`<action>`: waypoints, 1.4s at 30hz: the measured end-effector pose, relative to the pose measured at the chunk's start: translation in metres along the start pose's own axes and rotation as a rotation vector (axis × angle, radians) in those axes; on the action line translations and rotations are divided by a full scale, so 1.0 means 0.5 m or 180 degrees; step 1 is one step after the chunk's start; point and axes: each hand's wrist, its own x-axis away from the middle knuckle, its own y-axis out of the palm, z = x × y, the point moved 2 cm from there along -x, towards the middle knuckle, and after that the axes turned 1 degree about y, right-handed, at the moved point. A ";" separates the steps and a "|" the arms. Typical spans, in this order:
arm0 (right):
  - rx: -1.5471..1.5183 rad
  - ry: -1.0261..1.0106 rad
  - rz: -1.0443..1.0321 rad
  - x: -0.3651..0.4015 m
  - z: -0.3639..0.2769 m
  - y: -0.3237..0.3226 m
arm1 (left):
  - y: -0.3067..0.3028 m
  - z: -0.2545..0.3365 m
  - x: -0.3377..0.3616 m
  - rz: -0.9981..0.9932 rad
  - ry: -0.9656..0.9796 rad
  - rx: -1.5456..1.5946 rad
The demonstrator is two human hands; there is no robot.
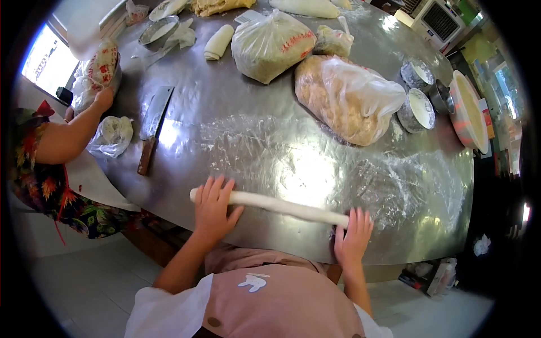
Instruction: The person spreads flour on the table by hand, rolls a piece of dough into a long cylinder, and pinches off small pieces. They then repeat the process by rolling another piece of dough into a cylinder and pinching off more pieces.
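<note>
A long white dough rope (282,207) lies on the metal table near its front edge, slanting slightly down to the right. My left hand (213,207) rests flat over the rope close to its left end, fingers stretched out and the thumb apart. At the other end, my right hand (352,236) touches the rope with its fingers extended and covers the tip. Neither hand is wrapped round the dough. Beyond the hands, streaks of flour show on the steel table (248,163).
A cleaver (155,121) lies at the left. Bagged dough (344,101), a filled plastic bag (273,45) and a dough roll (218,43) sit further back. Flour bowls (417,111) and a large basin (469,112) stand right. A co-worker's arm (70,135) holds a bag at left.
</note>
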 end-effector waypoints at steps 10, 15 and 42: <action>-0.0131 0.1156 0.0156 -0.191 0.059 0.046 | 0.015 -0.084 -0.179 0.0369 -0.0816 -0.0214; -0.0390 -0.0934 0.0015 -0.147 0.053 -0.007 | -0.006 -0.098 -0.138 0.0176 0.0417 0.0050; -0.0613 -0.1479 0.0031 -0.157 -0.085 -0.049 | 0.032 0.167 -0.105 0.0034 0.1947 0.0240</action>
